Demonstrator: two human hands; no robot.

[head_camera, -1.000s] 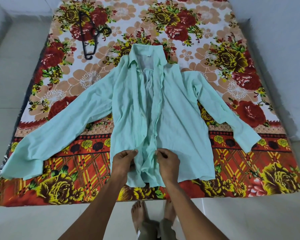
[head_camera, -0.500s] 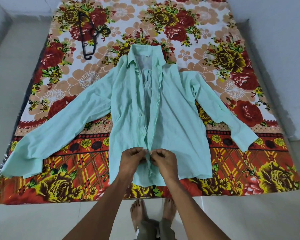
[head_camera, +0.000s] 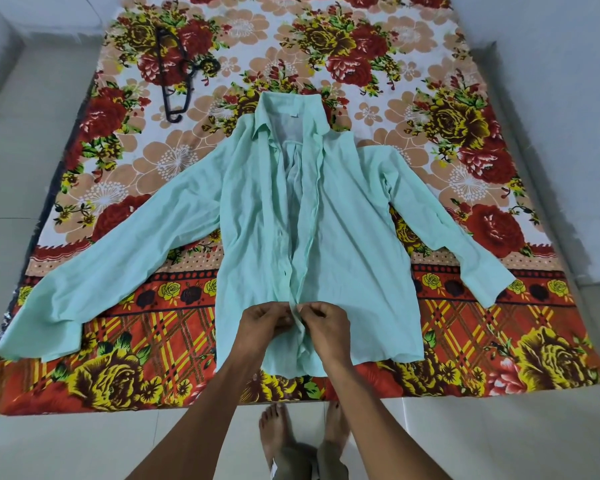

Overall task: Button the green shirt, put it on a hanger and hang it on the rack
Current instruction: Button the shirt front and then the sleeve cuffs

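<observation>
pale tiled floor surrounds a floral mattress [head_camera: 430, 81]; the green shirt [head_camera: 257, 220] lies spread toward its near edge, so its front edges meet. left hand [head_camera: 265, 322] and right hand [head_camera: 323, 323] each pinch one edge together, likely buttoning. hanger [head_camera: 174, 74] waits near the far-left corner.

Readable text: none anywhere in the frame.
Neck tag: a small white tag [head_camera: 293, 113] sits inside the collar of the green shirt [head_camera: 253, 216], upper centre of the frame; it is too small to show any lettering.
</observation>
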